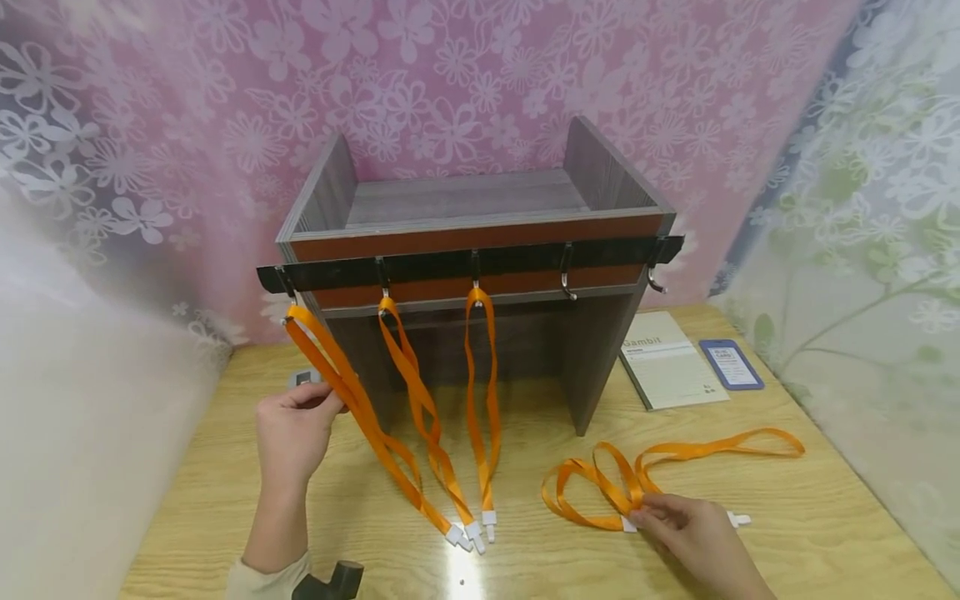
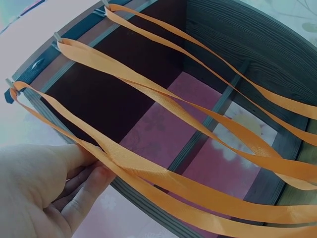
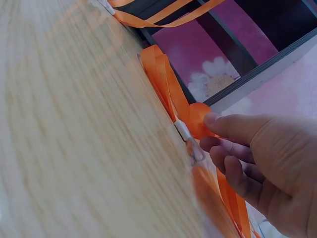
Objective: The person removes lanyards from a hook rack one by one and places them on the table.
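A grey wooden shelf (image 1: 600, 350) carries a black hook rail (image 1: 465, 265). Three orange lanyards hang from its left hooks, their white clips (image 1: 472, 533) resting on the table. My left hand (image 1: 333, 404) pinches the leftmost lanyard (image 1: 360, 408) partway down its strap. In the left wrist view the left hand (image 2: 96, 166) has that strap (image 2: 148, 171) running between thumb and fingers. Loose orange lanyards (image 1: 675, 454) lie on the table at the right. My right hand (image 1: 647, 510) pinches one of them near its white clip (image 3: 184, 133), fingers (image 3: 223, 148) curled.
The two right hooks (image 1: 567, 287) on the rail are bare. A booklet (image 1: 671, 360) and a blue badge holder (image 1: 731, 363) lie at the back right of the wooden table (image 1: 825, 533). Flowered curtains close in the back and both sides.
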Demonstrator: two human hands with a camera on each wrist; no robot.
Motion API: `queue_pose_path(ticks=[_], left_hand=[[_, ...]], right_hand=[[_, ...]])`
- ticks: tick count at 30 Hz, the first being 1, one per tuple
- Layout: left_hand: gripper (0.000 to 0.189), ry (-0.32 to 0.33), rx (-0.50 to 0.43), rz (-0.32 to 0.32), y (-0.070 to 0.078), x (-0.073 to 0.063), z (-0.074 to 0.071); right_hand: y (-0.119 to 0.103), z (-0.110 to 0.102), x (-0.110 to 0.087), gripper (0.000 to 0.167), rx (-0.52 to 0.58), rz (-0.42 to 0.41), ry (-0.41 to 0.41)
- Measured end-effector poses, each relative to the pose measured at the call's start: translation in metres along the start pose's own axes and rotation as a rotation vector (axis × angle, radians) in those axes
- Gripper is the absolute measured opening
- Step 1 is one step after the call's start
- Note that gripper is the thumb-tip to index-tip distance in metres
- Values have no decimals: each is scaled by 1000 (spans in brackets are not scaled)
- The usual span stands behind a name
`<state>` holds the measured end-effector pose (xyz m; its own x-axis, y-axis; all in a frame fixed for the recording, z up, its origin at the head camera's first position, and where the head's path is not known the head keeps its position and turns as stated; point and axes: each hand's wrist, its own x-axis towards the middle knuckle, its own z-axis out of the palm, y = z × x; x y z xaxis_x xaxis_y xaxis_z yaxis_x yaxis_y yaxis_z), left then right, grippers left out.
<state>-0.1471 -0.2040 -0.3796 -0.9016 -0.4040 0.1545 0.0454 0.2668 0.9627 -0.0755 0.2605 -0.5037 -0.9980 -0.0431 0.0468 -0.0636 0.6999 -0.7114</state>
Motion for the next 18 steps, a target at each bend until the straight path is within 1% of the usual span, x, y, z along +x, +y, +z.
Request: queue_pose_path(ticks=[2, 4, 7, 9, 11, 15, 18], left_hand=[[20, 4, 2, 14, 0, 0, 0], [20, 5, 0, 23, 0, 0, 0], [19, 10, 3, 35, 0, 1, 1], [19, 11, 5, 34, -1, 2, 1], [18, 11, 10, 29, -1, 2, 1], [19, 10, 14, 24, -1, 1, 1], [20, 8, 19, 19, -2, 1, 0]], right_hand=[[-1, 0, -1, 25, -20, -2, 21], [-2, -1, -1, 28, -41, -26, 44], [-3, 0, 0, 25, -54, -83, 97], [-4, 1, 2, 23, -40, -118, 128], [-5, 1, 3, 22, -5, -124, 146], [-14, -3, 4, 25, 114, -41, 118], [-20, -7, 5, 29, 170, 19, 82]])
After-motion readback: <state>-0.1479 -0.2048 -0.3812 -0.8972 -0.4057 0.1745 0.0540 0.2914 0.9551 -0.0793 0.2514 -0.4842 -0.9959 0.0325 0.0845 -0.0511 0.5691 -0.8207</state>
